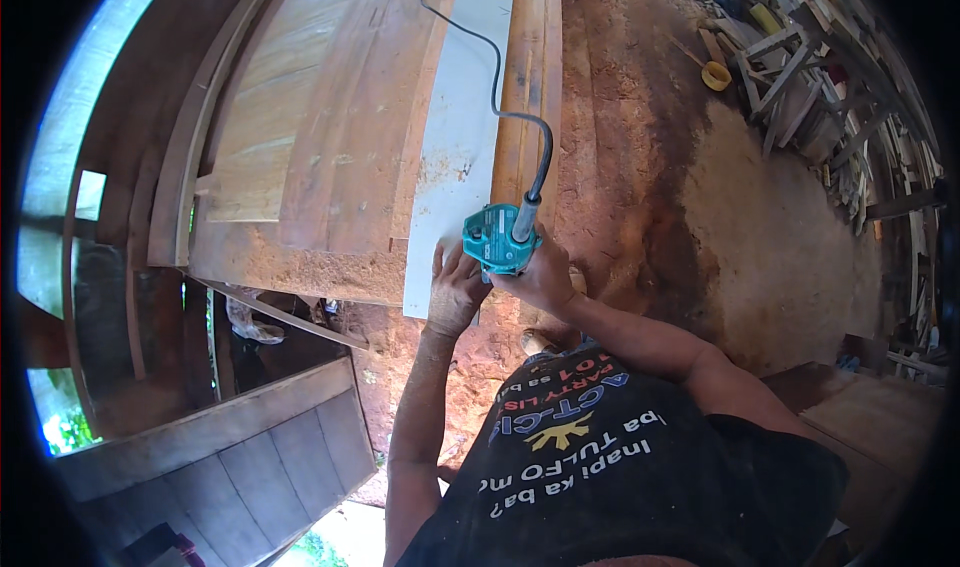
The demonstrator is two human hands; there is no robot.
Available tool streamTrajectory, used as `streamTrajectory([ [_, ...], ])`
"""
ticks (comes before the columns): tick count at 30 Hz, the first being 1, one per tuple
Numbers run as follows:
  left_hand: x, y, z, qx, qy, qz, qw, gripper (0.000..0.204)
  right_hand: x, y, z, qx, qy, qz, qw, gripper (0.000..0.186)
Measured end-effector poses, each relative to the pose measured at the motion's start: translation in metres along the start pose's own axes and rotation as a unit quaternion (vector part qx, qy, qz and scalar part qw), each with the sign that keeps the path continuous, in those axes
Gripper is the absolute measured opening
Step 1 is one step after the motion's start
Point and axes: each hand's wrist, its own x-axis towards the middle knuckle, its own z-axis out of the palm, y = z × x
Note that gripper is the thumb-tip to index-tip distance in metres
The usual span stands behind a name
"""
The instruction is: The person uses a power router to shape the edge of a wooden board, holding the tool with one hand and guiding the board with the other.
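A teal corded power tool (494, 242), seen from above and looking like a trim router, stands at the near end of a long pale board (440, 182). My right hand (545, 272) wraps round its right side. Close against its lower left side, my left hand (457, 289) grips low, with its fingers over the board's face. The grey cord sleeve (526, 217) rises from the tool's top, and a black cord (497, 77) runs away along the board. The tool's base and the thumbs are mostly hidden.
Wide brown planks (345, 167) lie left of the pale board, with a narrower wooden strip (540, 77) on its right. Scrap lumber (800, 97) is piled at the far right, beside a yellow round object (715, 76). A panelled wooden piece (260, 467) stands at lower left.
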Motion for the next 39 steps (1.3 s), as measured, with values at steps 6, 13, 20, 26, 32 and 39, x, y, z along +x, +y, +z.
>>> streamTrajectory([
  [6,0.000,0.001,-0.001,0.032,-0.022,-0.020,0.999,0.043,-0.004,0.001,0.005,0.011,0.007,0.010,1.000,0.082],
  [13,0.004,0.000,0.000,0.056,-0.050,-0.020,0.997,0.045,-0.001,-0.004,0.006,-0.001,0.035,0.004,0.999,0.079],
  [20,0.003,0.005,0.000,0.060,-0.046,-0.031,0.997,0.044,0.004,-0.002,0.006,0.001,0.038,0.012,0.999,0.078],
  [26,0.003,0.006,-0.003,0.054,-0.065,-0.052,0.995,0.040,0.001,0.012,0.011,0.006,0.023,-0.010,1.000,0.080],
  [32,0.004,0.005,-0.001,0.062,-0.059,-0.045,0.995,0.037,0.001,0.015,0.010,0.025,0.011,0.001,1.000,0.081],
  [39,0.013,0.005,-0.004,0.073,-0.067,-0.030,0.995,0.030,0.005,0.014,0.008,0.008,0.017,-0.002,1.000,0.081],
])
